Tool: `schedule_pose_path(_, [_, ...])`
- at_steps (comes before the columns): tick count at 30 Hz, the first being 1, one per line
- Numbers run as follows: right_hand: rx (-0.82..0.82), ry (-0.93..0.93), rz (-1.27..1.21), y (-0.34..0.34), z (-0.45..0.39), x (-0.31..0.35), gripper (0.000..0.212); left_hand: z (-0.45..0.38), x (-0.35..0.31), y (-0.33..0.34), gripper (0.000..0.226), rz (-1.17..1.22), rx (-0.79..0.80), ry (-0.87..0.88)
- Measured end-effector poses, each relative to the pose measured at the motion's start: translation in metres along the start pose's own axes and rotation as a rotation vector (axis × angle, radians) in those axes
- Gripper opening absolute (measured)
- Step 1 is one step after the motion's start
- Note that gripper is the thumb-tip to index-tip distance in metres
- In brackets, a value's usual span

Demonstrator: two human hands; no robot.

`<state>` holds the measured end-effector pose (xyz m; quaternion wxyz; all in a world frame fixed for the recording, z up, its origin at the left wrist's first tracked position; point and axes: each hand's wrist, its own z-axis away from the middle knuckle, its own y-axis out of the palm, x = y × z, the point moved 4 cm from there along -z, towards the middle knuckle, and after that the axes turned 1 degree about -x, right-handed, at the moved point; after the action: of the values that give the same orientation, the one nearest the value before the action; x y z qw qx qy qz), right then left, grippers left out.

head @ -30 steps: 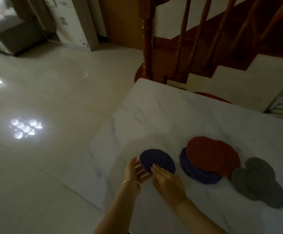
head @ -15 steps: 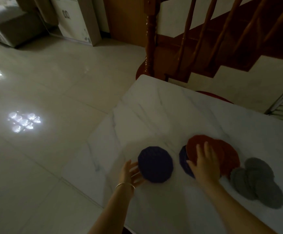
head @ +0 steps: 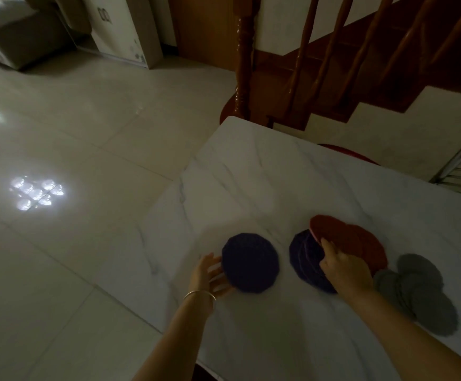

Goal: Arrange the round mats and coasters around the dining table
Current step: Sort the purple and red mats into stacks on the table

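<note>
A single dark blue round mat lies flat on the white marble table, near its left edge. My left hand rests beside the mat's left rim, fingers straight and spread, touching its edge. To the right is a stack of blue mats with red mats overlapping on top. My right hand grips the near edge of the top red mat, and that edge is tilted up off the stack. Several grey mats lie overlapped at the far right.
The table's left edge and far corner drop to a glossy tiled floor. A wooden stair railing stands behind the table. A metal chair back and a red seat sit at the far side.
My right hand left the single blue mat, moved right to the stack and lifted the red mat's edge. My left hand stayed by the blue mat.
</note>
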<state>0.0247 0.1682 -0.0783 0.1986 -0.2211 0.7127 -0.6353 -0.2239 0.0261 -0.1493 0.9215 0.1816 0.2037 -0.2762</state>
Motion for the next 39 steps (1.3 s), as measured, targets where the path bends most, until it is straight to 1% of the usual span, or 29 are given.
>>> schedule_pose_path(1, [-0.060, 0.026, -0.070, -0.008, -0.002, 0.000, 0.046, 0.000, -0.001, 0.000, 0.032, 0.002, 0.001, -0.001])
schedule_pose_path(3, [-0.127, 0.116, -0.216, -0.023, -0.006, 0.006, 0.047, 0.001, -0.002, 0.001, 0.031, 0.003, -0.001, -0.008])
schedule_pose_path(4, [-0.182, 0.108, -0.248, -0.031, -0.009, 0.015, 0.044, 0.001, -0.002, 0.001, 0.030, 0.005, -0.001, -0.010])
schedule_pose_path(6, [-0.276, -0.040, -0.269, -0.041, -0.011, 0.046, 0.036, 0.004, -0.003, 0.003, 0.028, 0.012, -0.004, -0.014])
schedule_pose_path(7, [-0.291, -0.131, -0.264, -0.041, -0.010, 0.065, 0.035, 0.006, -0.004, 0.004, 0.028, 0.012, -0.006, -0.013])
schedule_pose_path(9, [-0.247, -0.311, -0.219, -0.027, -0.004, 0.099, 0.033, 0.009, -0.006, 0.005, 0.027, 0.006, -0.010, -0.002])
schedule_pose_path(10, [-0.200, -0.373, -0.187, -0.016, 0.002, 0.112, 0.042, 0.010, -0.008, 0.006, 0.027, -0.002, -0.010, 0.008])
schedule_pose_path(11, [-0.129, -0.401, -0.169, -0.005, 0.007, 0.122, 0.056, 0.012, -0.009, 0.006, 0.026, -0.015, -0.013, 0.017])
schedule_pose_path(12, [-0.071, -0.386, -0.170, 0.001, 0.012, 0.127, 0.066, 0.014, -0.009, 0.007, 0.025, -0.028, -0.016, 0.023])
schedule_pose_path(14, [-0.029, -0.348, -0.204, 0.008, 0.020, 0.135, 0.073, 0.017, -0.009, 0.007, 0.022, -0.038, -0.028, 0.026])
schedule_pose_path(18, [-0.048, -0.361, -0.244, 0.011, 0.030, 0.148, 0.061, 0.019, -0.007, 0.009, 0.015, -0.060, -0.049, 0.006])
schedule_pose_path(21, [0.009, -0.362, -0.317, 0.010, 0.032, 0.151, 0.051, 0.020, -0.006, 0.009, 0.015, -0.058, -0.056, -0.010])
schedule_pose_path(23, [0.013, -0.370, -0.382, 0.008, 0.031, 0.145, 0.047, 0.020, -0.006, 0.009, 0.014, -0.066, -0.058, -0.006])
schedule_pose_path(25, [-0.007, -0.290, -0.409, 0.006, 0.024, 0.127, 0.047, 0.019, -0.006, 0.010, 0.014, -0.068, -0.054, 0.000])
schedule_pose_path(27, [-0.045, -0.087, -0.403, 0.009, 0.014, 0.092, 0.047, 0.016, -0.007, 0.010, 0.013, -0.070, -0.056, 0.009])
schedule_pose_path(28, [-0.040, 0.056, -0.379, 0.012, 0.010, 0.067, 0.048, 0.014, -0.007, 0.011, 0.012, -0.075, -0.058, 0.009])
schedule_pose_path(30, [0.073, 0.334, -0.327, 0.024, 0.010, 0.019, 0.059, 0.011, -0.006, 0.012, 0.012, -0.087, -0.063, 0.010])
schedule_pose_path(32, [0.192, 0.507, -0.244, 0.032, 0.017, -0.017, 0.079, 0.008, -0.006, 0.011, 0.012, -0.092, -0.067, 0.015])
schedule_pose_path(33, [0.241, 0.550, -0.235, 0.036, 0.021, -0.030, 0.087, 0.006, -0.006, 0.010, 0.012, -0.094, -0.069, 0.017])
schedule_pose_path(34, [0.283, 0.582, -0.262, 0.040, 0.024, -0.039, 0.090, 0.006, -0.005, 0.010, 0.012, -0.096, -0.072, 0.019])
schedule_pose_path(35, [0.331, 0.606, -0.292, 0.043, 0.027, -0.045, 0.089, 0.005, -0.005, 0.009, 0.012, -0.097, -0.076, 0.023])
schedule_pose_path(37, [0.383, 0.572, -0.228, 0.049, 0.029, -0.050, 0.074, 0.005, -0.005, 0.009, 0.012, -0.097, -0.078, 0.038])
schedule_pose_path(39, [0.374, 0.478, -0.082, 0.049, 0.024, -0.049, 0.058, 0.007, -0.006, 0.008, 0.013, -0.102, -0.078, 0.044])
